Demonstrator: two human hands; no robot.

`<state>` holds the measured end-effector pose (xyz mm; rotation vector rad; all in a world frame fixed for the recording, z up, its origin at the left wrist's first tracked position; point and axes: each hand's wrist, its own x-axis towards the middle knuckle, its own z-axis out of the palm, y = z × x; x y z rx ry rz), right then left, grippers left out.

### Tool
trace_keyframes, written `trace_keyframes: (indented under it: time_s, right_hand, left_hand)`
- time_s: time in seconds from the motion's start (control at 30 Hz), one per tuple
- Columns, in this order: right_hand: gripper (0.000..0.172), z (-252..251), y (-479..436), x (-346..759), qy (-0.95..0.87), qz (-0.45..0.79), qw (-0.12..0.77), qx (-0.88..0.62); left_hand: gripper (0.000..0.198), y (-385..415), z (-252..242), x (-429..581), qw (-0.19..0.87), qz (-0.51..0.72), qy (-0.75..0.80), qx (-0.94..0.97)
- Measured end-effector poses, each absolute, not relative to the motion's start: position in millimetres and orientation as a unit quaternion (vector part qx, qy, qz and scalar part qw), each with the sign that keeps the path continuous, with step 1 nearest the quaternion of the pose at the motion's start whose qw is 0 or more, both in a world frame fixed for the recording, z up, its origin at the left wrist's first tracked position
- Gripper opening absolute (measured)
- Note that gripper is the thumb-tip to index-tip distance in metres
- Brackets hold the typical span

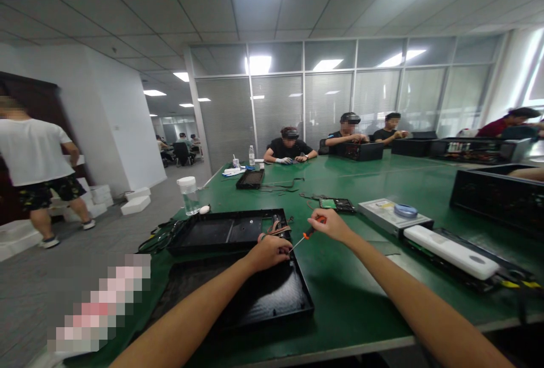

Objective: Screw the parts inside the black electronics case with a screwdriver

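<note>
My right hand (332, 225) is closed around the orange and black handle of a screwdriver (310, 232). Its thin shaft slants down and left to the fingertips of my left hand (274, 250). Those fingers are curled together at the edge of an open black metal case; whatever they pinch is hidden. The near shallow half of the case (259, 294) lies beneath my left forearm. Behind it lies the other half, a black tray (219, 232) with a dividing strip. A bundle of coloured wires (278, 227) rests at that tray's right end, just beyond my left hand.
Right of my hands lie a grey drive-like box (382, 212) with a blue roll (406, 211) on it and a long white unit (451, 252). A plastic jar (189, 197) and black cables (159, 236) are at left. Co-workers sit across the green table (340, 300).
</note>
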<state>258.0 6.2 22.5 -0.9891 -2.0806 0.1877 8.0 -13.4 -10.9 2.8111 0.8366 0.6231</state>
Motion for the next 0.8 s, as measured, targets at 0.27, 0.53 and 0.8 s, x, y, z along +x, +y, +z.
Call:
trace_keyframes:
  time_s: [0.27,0.53,0.8]
  right_hand:
    - [0.019,26.5,-2.1,254.0,-0.843,-0.011,0.368,-0.393]
    - [0.016,31.0,-6.0,254.2,-0.852,-0.046,0.352,-0.385]
    - [0.016,34.4,-11.1,254.1,-0.861,-0.076,0.331,-0.380]
  left_hand:
    - [0.022,-13.9,-12.4,11.2,0.091,0.215,0.314,0.920]
    - [0.017,-15.0,-10.5,11.7,0.074,0.205,0.315,0.924]
    - [0.014,-15.6,-10.9,12.4,0.041,0.198,0.300,0.932]
